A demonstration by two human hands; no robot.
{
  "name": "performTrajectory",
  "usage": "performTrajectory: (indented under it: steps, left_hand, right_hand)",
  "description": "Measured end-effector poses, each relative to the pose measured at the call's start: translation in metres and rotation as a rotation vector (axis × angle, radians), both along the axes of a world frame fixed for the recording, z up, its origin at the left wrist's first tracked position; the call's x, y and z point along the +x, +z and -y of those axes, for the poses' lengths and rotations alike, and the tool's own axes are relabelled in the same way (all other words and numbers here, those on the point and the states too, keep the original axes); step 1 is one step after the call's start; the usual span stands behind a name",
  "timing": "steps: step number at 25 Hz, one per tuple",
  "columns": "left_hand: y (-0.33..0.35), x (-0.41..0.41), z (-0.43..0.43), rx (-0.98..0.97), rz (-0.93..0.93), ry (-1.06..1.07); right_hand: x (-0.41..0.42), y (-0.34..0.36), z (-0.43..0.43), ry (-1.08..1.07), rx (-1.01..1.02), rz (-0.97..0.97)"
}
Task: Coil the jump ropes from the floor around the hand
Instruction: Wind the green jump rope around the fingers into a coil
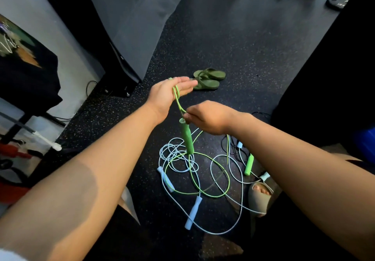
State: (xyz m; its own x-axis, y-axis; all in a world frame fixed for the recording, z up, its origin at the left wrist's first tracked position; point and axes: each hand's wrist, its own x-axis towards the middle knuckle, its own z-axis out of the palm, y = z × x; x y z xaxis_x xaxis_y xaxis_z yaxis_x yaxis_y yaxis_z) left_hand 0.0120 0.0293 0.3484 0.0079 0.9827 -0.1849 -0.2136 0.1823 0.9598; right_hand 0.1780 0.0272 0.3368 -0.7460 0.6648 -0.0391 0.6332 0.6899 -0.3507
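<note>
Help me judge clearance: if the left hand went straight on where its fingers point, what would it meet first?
Likely the green sandals on the floor: the left hand aims straight fingers at them. Depth is unclear; the raised hand might pass above them.

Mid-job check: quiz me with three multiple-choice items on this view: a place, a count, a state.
1. The pair of olive-green rubber sandals lies: A) on the dark speckled floor beyond the left hand; B) under the right forearm; C) on a shelf.
2. Bright green plastic rope handles in view: A) one; B) two; C) four.
3. The left hand is: A) a fist; B) flat, thin green cord looped over it; C) gripping a blue handle.
Key: 1A, past that hand. 2B, one hangs below the right hand, one lies on the floor. 3B, fingers straight.
</note>
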Motion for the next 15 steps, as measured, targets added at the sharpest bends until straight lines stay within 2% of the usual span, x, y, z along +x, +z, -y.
performTrajectory:
  steps: [2, 4, 8, 10, 13, 15]
  left_hand:
    - [-0.012, 0.0, 0.002, 0.005, -0.212, -0.06]
    - [-0.016, 0.004, 0.008, -0.051, -0.238, -0.155]
    - [-0.004, 0.018, 0.03, -0.165, -0.082, -0.462]
    - [0.0, 0.022, 0.036, -0.207, -0.021, -0.544]
    - [0.006, 0.028, 0.038, -0.206, 0.096, -0.524]
    - [0.01, 0.029, 0.035, -0.206, 0.254, -0.393]
  right_hand:
    - [0.002, 0.012, -0.004, 0.025, 0.138, -0.115]
    - [0.012, 0.022, -0.011, 0.029, 0.218, -0.165]
    - [0.033, 0.023, -0.023, -0.008, 0.056, -0.37]
    - [0.04, 0.017, -0.033, -0.064, -0.007, -0.479]
    - [0.048, 0.003, -0.043, -0.207, -0.138, -0.571]
    - [0.047, -0.011, -0.044, -0.298, -0.233, -0.535]
